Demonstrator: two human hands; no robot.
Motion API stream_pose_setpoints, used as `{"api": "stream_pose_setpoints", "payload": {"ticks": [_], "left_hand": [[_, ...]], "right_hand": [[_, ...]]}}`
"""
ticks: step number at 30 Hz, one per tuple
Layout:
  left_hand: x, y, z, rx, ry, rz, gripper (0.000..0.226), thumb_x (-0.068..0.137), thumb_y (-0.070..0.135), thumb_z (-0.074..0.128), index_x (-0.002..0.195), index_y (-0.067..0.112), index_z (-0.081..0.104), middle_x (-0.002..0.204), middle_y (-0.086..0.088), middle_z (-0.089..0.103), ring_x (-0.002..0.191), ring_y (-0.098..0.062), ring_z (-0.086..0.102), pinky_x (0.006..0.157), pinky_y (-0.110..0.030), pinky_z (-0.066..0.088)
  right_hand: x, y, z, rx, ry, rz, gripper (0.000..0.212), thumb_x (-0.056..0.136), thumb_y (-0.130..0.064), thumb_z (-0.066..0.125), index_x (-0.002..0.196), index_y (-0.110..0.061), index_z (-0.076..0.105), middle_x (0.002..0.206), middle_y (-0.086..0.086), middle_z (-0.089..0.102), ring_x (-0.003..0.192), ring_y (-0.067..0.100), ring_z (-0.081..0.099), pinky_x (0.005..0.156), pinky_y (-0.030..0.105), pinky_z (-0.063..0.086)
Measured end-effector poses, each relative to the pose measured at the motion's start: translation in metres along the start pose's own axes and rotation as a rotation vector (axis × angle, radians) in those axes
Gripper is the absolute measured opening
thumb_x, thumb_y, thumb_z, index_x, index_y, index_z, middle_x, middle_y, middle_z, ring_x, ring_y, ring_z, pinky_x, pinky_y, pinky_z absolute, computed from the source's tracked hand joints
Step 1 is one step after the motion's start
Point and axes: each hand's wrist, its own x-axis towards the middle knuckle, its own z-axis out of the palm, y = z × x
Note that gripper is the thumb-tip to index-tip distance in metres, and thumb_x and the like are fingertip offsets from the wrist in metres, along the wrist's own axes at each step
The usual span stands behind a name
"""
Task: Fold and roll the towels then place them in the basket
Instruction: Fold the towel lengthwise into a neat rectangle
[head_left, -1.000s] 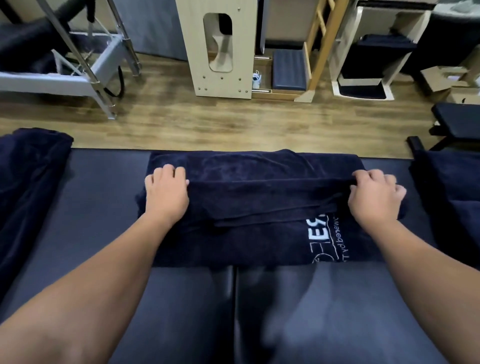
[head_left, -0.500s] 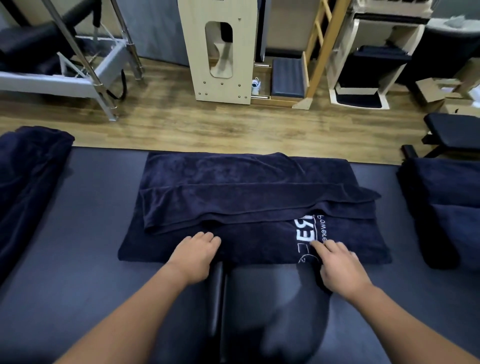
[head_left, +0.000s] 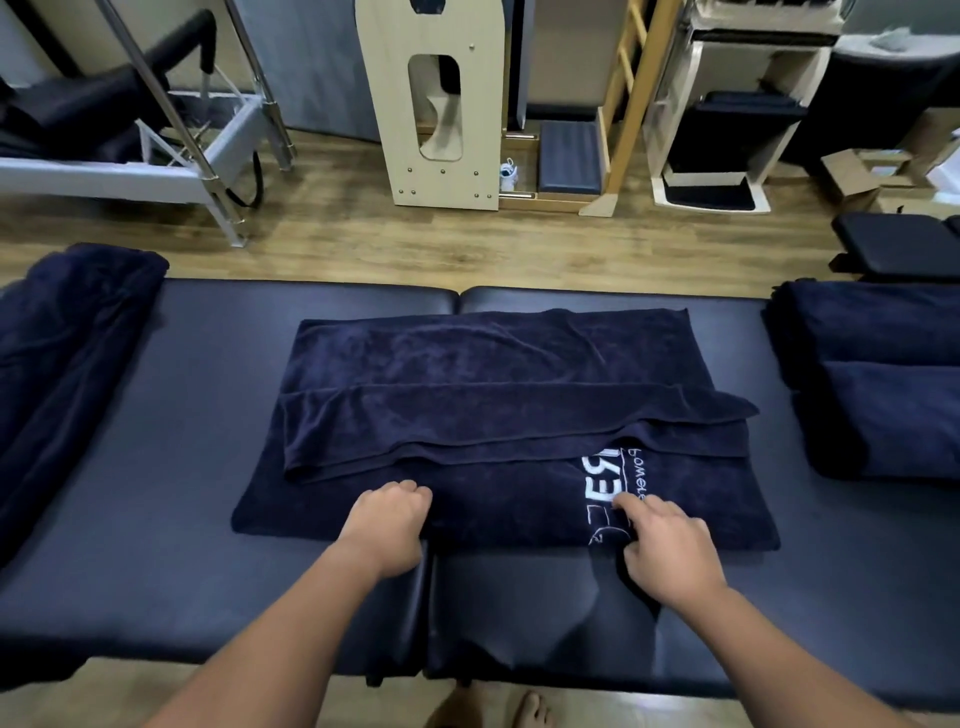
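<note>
A navy towel (head_left: 493, 364) with white lettering lies flat on the black padded table (head_left: 171, 426), its far part folded toward me into a band across the middle. My left hand (head_left: 387, 525) has its fingers curled over the towel's near edge, left of centre. My right hand (head_left: 670, 545) pinches the same near edge beside the lettering, fingers on top and thumb at the hem. No basket is in view.
A heap of navy towels (head_left: 62, 353) lies at the table's left end and a stack of folded ones (head_left: 883, 405) at the right end. Beyond the table are wood floor, a metal frame (head_left: 208, 166), a wooden unit (head_left: 441, 130) and white shelving (head_left: 727, 130).
Both hands left the folded band at the towel's far side and came back to its near edge, closer together. They now take hold of that edge.
</note>
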Motion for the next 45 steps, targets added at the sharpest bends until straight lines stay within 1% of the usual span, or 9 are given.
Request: {"api": "stream_pose_setpoints", "payload": {"ticks": [9, 13, 18, 22, 26, 31, 38, 42, 45], "left_hand": [[-0.031, 0.005, 0.018, -0.126, -0.036, -0.011, 0.026, 0.075, 0.019, 0.054, 0.100, 0.021, 0.048, 0.101, 0.006, 0.052, 0.094, -0.019, 0.053, 0.073, -0.032, 0.041], [-0.024, 0.001, 0.007, -0.286, 0.061, -0.192, 0.058, 0.084, 0.020, 0.049, 0.139, 0.027, 0.030, 0.095, 0.001, 0.064, 0.078, -0.025, 0.058, 0.071, -0.038, 0.051], [-0.012, -0.016, 0.002, -0.218, 0.170, -0.461, 0.085, 0.092, 0.015, 0.044, 0.159, 0.017, -0.008, 0.088, -0.003, 0.066, 0.068, -0.024, 0.058, 0.060, -0.034, 0.044], [0.000, -0.038, 0.004, -0.231, 0.182, -0.541, 0.071, 0.096, 0.020, 0.040, 0.157, 0.019, 0.004, 0.078, 0.000, 0.062, 0.060, -0.022, 0.054, 0.054, -0.033, 0.041], [0.012, -0.057, -0.009, -0.141, 0.218, -0.529, 0.003, 0.097, 0.014, 0.042, 0.096, 0.012, 0.043, 0.080, -0.007, 0.064, 0.073, -0.035, 0.063, 0.057, -0.035, 0.039], [0.042, -0.083, -0.035, -0.166, 0.482, -0.502, 0.010, 0.089, 0.009, 0.064, 0.088, 0.003, 0.057, 0.065, -0.019, 0.062, 0.053, -0.042, 0.061, 0.050, -0.036, 0.037], [0.109, -0.115, -0.085, -0.338, 0.572, -0.595, 0.032, 0.102, 0.021, 0.049, 0.130, 0.006, 0.048, 0.112, -0.016, 0.065, 0.098, -0.042, 0.061, 0.068, -0.045, 0.044], [0.129, -0.121, -0.076, -0.394, 0.236, -0.592, 0.080, 0.098, 0.029, 0.054, 0.159, 0.016, 0.004, 0.167, -0.013, 0.009, 0.150, -0.039, 0.016, 0.107, -0.062, 0.035], [0.136, -0.113, -0.061, -0.193, 0.141, -0.397, 0.067, 0.095, 0.020, 0.050, 0.155, 0.018, 0.020, 0.169, -0.010, -0.004, 0.155, -0.035, -0.003, 0.116, -0.067, 0.018]], "right_hand": [[-0.019, -0.003, -0.014, 0.092, -0.113, 0.007, 0.032, 0.076, -0.029, 0.052, 0.108, -0.035, 0.052, 0.100, -0.014, 0.061, 0.102, 0.017, 0.059, 0.075, 0.036, 0.037], [0.001, -0.001, -0.022, 0.208, -0.013, 0.058, 0.010, 0.089, -0.032, 0.055, 0.097, -0.027, 0.053, 0.097, -0.008, 0.063, 0.093, 0.025, 0.065, 0.070, 0.037, 0.048], [0.034, -0.001, -0.043, 0.185, 0.054, 0.173, 0.068, 0.096, -0.031, 0.053, 0.153, -0.037, 0.017, 0.098, 0.001, 0.061, 0.081, 0.029, 0.061, 0.059, 0.037, 0.040], [0.061, 0.004, -0.052, 0.094, -0.010, 0.289, 0.060, 0.098, -0.026, 0.045, 0.152, -0.036, 0.021, 0.090, 0.006, 0.067, 0.074, 0.029, 0.059, 0.058, 0.036, 0.041], [0.084, 0.013, -0.064, 0.081, 0.047, 0.384, 0.029, 0.094, -0.015, 0.040, 0.120, -0.021, 0.054, 0.094, 0.017, 0.069, 0.076, 0.036, 0.055, 0.070, 0.040, 0.048], [0.121, 0.012, -0.081, 0.129, 0.262, 0.371, 0.019, 0.101, -0.021, 0.044, 0.117, -0.016, 0.052, 0.081, 0.022, 0.066, 0.068, 0.039, 0.054, 0.064, 0.042, 0.047], [0.204, -0.005, -0.106, 0.209, 0.368, 0.348, 0.024, 0.101, -0.015, 0.047, 0.123, -0.011, 0.055, 0.110, 0.025, 0.065, 0.097, 0.047, 0.060, 0.071, 0.043, 0.040], [0.237, -0.013, -0.102, 0.212, 0.178, 0.320, 0.040, 0.098, -0.019, 0.054, 0.137, -0.012, 0.045, 0.139, 0.020, 0.046, 0.120, 0.047, 0.048, 0.087, 0.051, 0.045], [0.236, -0.013, -0.093, 0.110, -0.065, 0.338, 0.045, 0.094, -0.020, 0.049, 0.139, -0.021, 0.044, 0.146, 0.012, 0.040, 0.129, 0.043, 0.039, 0.098, 0.055, 0.045]]}}
